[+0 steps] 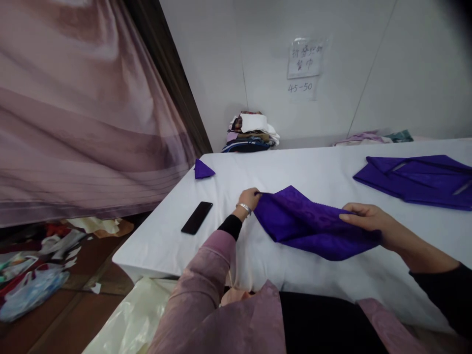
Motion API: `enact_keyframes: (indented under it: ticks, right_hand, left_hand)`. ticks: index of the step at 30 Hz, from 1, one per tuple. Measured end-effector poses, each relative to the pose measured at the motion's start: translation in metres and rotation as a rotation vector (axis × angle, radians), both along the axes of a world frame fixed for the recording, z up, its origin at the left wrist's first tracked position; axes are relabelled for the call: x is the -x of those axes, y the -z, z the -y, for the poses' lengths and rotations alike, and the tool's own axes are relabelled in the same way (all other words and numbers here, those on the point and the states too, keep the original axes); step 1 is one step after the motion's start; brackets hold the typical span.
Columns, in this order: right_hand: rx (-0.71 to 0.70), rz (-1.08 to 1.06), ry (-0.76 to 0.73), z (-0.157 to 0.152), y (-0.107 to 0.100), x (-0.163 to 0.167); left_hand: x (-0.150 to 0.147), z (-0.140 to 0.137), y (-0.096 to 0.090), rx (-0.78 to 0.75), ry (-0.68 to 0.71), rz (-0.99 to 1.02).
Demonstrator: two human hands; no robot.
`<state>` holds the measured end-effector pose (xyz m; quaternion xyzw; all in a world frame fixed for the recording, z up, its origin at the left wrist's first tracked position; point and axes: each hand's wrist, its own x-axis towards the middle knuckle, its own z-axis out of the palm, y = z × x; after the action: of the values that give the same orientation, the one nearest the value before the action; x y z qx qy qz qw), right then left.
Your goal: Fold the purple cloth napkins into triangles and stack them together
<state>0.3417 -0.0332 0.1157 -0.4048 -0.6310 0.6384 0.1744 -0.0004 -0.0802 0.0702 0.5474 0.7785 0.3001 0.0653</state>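
Observation:
A purple cloth napkin (302, 221) is stretched between my two hands just above the white-covered table, its folds slack along the lower edge. My left hand (250, 198), with a silver bracelet at the wrist, pinches the left corner. On the other side, my right hand (365, 220) grips the napkin's right end, thumb on top and the other fingers partly behind the fabric. A small folded purple napkin (203, 169) rests near the table's far left corner. More folded purple cloth (420, 181) lies flat at the right.
A black phone (197, 218) lies on the white tablecloth (162, 246) at the left. Behind the table are a pile of clothes (252, 132) and a wall with handwritten paper signs (304, 61). A pink curtain (84, 113) hangs at left, above bags (33, 290) on the floor.

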Motion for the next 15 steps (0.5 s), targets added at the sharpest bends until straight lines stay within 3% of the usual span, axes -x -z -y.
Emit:
enact_keyframes:
  ticks: [4, 6, 8, 11, 15]
  right_hand:
    - [-0.021, 0.042, -0.115, -0.013, -0.02, -0.008]
    - [-0.057, 0.054, -0.206, -0.013, -0.03, -0.007]
    - [-0.085, 0.06, -0.329, -0.008, -0.037, -0.002]
    - [-0.111, 0.043, -0.519, 0.006, -0.044, 0.009]
    - [-0.179, -0.005, -0.706, 0.023, -0.047, 0.023]
  left_hand:
    - [0.019, -0.008, -0.066, -0.255, -0.056, -0.048]
    - [0.022, -0.005, -0.106, -0.571, -0.031, -0.117]
    - [0.023, 0.0, -0.143, -0.775, -0.017, -0.182]
    - [0.024, 0.01, -0.186, -0.911, -0.008, -0.236]
    - [0.031, 0.005, -0.22, -0.996, 0.008, -0.277]
